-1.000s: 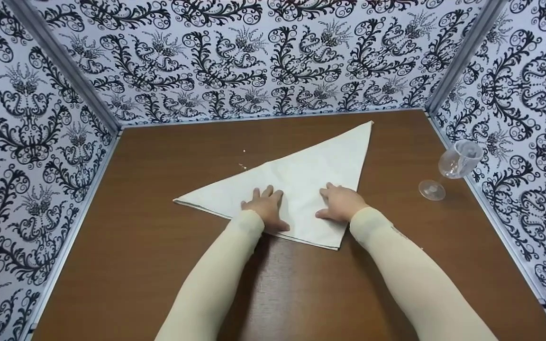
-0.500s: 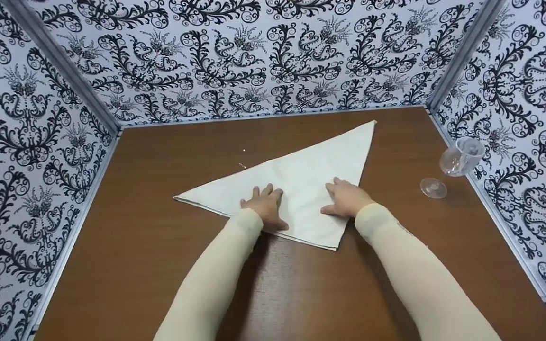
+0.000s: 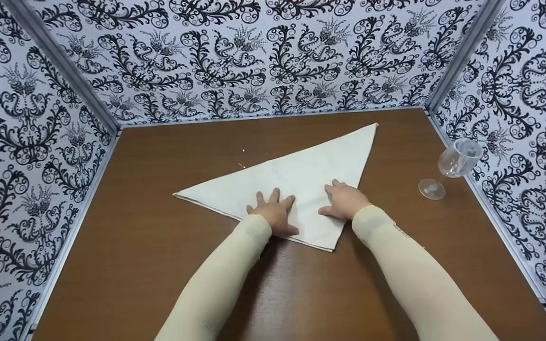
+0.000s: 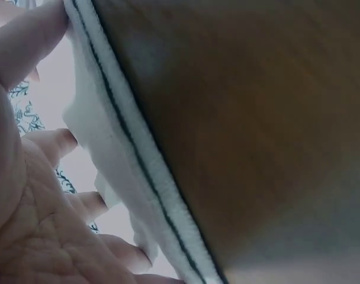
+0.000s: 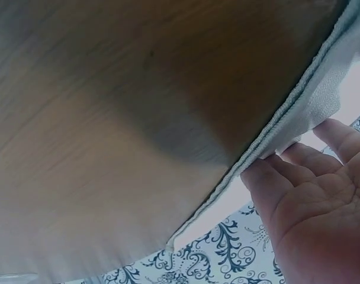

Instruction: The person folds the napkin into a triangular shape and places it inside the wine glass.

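Observation:
A white cloth napkin (image 3: 301,175), folded to a triangle, lies on the brown table. Its long folded side faces the back wall, and one corner points toward the near side. My left hand (image 3: 273,213) rests on its near left part with the fingers spread. On the right part my right hand (image 3: 346,201) touches the cloth with its fingertips, thumb apart. In the left wrist view, the spread fingers meet the napkin (image 4: 127,154) near its layered edge. The right wrist view has the fingertips of the hand (image 5: 322,195) on the napkin (image 5: 286,118) beside its hem.
A stemmed clear glass (image 3: 458,158) stands at the table's right edge, by the patterned wall (image 3: 529,118). Small white specks (image 3: 242,166) lie on the table (image 3: 159,265) behind the napkin. Patterned panels close off the back and both sides.
My left hand has slid slightly to the right and spread its fingers wider. The right hand has shifted a little to the right. The napkin's far corner has moved slightly right.

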A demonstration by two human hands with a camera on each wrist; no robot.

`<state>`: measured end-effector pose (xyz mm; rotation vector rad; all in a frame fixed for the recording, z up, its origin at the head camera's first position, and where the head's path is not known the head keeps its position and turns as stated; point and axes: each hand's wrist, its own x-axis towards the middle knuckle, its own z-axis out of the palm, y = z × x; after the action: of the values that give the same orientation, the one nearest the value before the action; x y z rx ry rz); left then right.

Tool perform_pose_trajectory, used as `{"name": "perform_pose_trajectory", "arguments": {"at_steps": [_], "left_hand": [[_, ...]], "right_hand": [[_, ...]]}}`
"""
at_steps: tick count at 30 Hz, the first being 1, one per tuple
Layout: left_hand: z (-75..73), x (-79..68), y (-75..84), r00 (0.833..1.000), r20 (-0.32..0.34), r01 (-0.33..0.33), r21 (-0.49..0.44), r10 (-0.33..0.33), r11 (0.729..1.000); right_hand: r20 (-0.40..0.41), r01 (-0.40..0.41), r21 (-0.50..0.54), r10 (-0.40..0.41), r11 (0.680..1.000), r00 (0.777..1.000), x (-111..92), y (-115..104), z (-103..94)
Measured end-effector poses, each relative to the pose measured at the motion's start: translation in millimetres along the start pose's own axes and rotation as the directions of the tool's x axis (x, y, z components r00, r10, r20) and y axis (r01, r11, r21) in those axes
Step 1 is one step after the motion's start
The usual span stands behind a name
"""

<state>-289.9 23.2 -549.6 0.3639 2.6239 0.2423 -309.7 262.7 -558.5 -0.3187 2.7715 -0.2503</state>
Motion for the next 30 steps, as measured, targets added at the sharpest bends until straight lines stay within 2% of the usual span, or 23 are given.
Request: {"name": "perform_pose_trajectory", "arguments": {"at_steps": [6, 14, 20, 26, 30], "left_hand": [[-0.8, 7.5, -5.0, 1.000, 0.018, 0.001, -0.014, 0.000, 1.000], [-4.2, 7.1, -9.9, 1.000, 0.009, -0.025, -0.008, 0.025, 1.000], [-5.9, 3.9, -11.8, 0.999, -0.002, -0.048, 0.001, 0.048, 0.999], [-10.8, -0.5, -11.9, 0.999, 0.005, -0.052, -0.004, 0.052, 0.999], [-12.1, -1.9, -8.5, 0.999, -0.017, -0.051, -0.014, 0.051, 0.999]], "right_hand": [[-0.014, -0.008, -0.020, 0.008, 1.000, 1.000, 3, 1, 5.2], [-0.018, -0.003, -0.043, 0.002, 0.999, 1.000, -2, -7, 1.0], [-0.007, 0.053, -0.086, -0.054, 0.995, 0.999, -7, -5, -10.1], [0.065, 0.054, -0.012, -0.053, 0.998, 0.996, -12, 3, -13.9], [0.054, 0.057, -0.005, -0.056, 0.998, 0.997, -11, 4, -9.5]]}}
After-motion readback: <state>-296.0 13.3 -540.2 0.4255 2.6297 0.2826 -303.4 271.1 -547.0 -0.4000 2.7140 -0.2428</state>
